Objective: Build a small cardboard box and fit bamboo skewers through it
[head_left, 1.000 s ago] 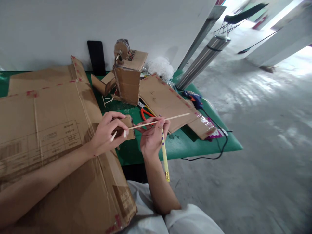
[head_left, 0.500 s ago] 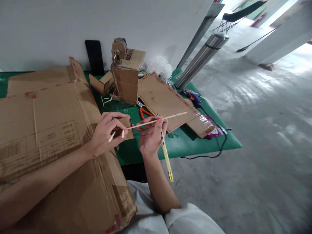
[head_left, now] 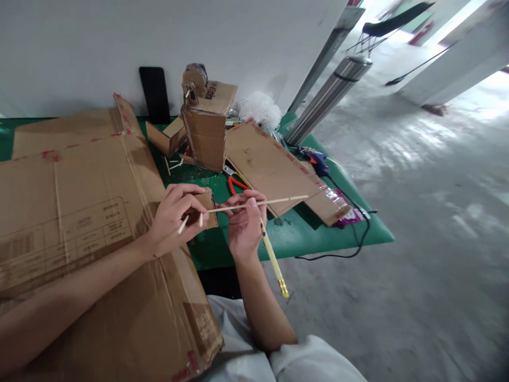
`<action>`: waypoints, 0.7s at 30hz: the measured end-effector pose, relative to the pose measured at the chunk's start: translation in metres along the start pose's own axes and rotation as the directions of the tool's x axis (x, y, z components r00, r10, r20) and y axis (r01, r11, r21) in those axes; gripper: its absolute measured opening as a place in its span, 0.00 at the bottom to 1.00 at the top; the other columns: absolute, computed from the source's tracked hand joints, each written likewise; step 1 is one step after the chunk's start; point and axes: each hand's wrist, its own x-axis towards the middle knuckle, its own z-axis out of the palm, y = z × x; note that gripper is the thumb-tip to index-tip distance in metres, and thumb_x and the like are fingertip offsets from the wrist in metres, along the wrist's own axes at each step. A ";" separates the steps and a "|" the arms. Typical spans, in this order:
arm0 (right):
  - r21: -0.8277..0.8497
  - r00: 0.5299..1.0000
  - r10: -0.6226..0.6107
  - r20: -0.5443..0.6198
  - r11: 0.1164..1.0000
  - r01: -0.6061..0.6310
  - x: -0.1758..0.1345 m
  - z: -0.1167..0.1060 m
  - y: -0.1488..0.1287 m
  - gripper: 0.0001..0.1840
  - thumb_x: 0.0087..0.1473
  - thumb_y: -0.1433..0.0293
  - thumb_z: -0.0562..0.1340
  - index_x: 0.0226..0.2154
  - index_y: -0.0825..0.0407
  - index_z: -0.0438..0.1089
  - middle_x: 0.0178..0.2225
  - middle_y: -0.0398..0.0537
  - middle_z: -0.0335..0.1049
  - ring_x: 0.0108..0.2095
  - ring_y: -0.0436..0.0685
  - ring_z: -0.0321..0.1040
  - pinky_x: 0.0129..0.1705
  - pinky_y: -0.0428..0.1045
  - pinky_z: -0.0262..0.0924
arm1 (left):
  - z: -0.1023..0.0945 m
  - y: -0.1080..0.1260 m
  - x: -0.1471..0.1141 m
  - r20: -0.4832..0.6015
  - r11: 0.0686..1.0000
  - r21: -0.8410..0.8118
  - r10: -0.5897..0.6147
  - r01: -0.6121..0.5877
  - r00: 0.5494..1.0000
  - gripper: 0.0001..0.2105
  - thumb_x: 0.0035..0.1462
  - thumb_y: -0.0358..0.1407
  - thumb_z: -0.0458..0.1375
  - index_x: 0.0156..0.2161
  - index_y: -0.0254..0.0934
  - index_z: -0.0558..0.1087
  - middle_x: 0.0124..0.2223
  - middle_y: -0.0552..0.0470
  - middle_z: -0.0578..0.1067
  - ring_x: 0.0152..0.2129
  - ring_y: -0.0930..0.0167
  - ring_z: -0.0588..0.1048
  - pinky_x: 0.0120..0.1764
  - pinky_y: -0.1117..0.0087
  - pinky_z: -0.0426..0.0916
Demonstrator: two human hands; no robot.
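My left hand (head_left: pixel 175 212) is closed around a small cardboard piece (head_left: pixel 210 204). Two short pale stick ends (head_left: pixel 183 224) poke out below its fingers. A long thin wooden stick (head_left: pixel 278 201) runs from the left fingertips across to my right hand (head_left: pixel 244 228), which pinches it between thumb and fingers. A notch or break shows near the stick's far right end. Tucked in the right hand as well is a yellow pencil (head_left: pixel 274 260), its eraser end pointing down. Part of the cardboard piece is hidden behind the left fingers.
A large cardboard sheet (head_left: pixel 91 185) lies under my left arm. On the green table (head_left: pixel 318 244) are orange-handled pliers (head_left: pixel 234 185), a cardboard model (head_left: pixel 207 132), another cardboard panel (head_left: pixel 266 164) and a blue glue gun (head_left: pixel 316 159) with its cord. A black phone (head_left: pixel 154 94) leans on the wall.
My right thumb has shifted slightly left and down along the long stick. The stick's right end has dropped a little, and the pencil has swung slightly. My left hand stays in place.
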 end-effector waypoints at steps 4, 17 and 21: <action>-0.085 0.999 0.042 0.035 0.996 -0.039 -0.006 -0.012 -0.004 0.13 0.58 0.58 0.64 0.43 0.45 0.68 0.34 0.40 0.75 0.34 0.53 0.75 0.40 0.52 0.73 | 0.001 0.000 -0.001 -0.013 1.000 -0.004 0.001 -0.001 1.000 0.04 0.57 0.31 0.63 0.36 0.39 0.72 0.50 0.48 0.76 0.47 0.66 0.75 0.50 0.60 0.71; -0.478 0.936 -0.187 0.299 0.819 0.317 -0.042 -0.023 -0.037 0.22 0.68 0.60 0.52 0.31 0.47 0.76 0.24 0.43 0.76 0.29 0.55 0.75 0.41 0.56 0.72 | 0.002 0.000 -0.001 -0.003 1.000 -0.002 -0.026 0.026 1.000 0.04 0.58 0.35 0.63 0.34 0.40 0.72 0.49 0.48 0.76 0.46 0.65 0.74 0.50 0.58 0.71; -0.563 0.966 -0.216 0.141 0.785 0.257 -0.030 -0.002 -0.019 0.15 0.66 0.58 0.57 0.32 0.48 0.70 0.24 0.40 0.74 0.26 0.52 0.73 0.33 0.49 0.68 | 0.001 0.000 -0.001 0.004 0.999 -0.010 -0.030 0.031 1.000 0.04 0.59 0.36 0.62 0.35 0.39 0.72 0.49 0.47 0.76 0.47 0.64 0.74 0.50 0.59 0.71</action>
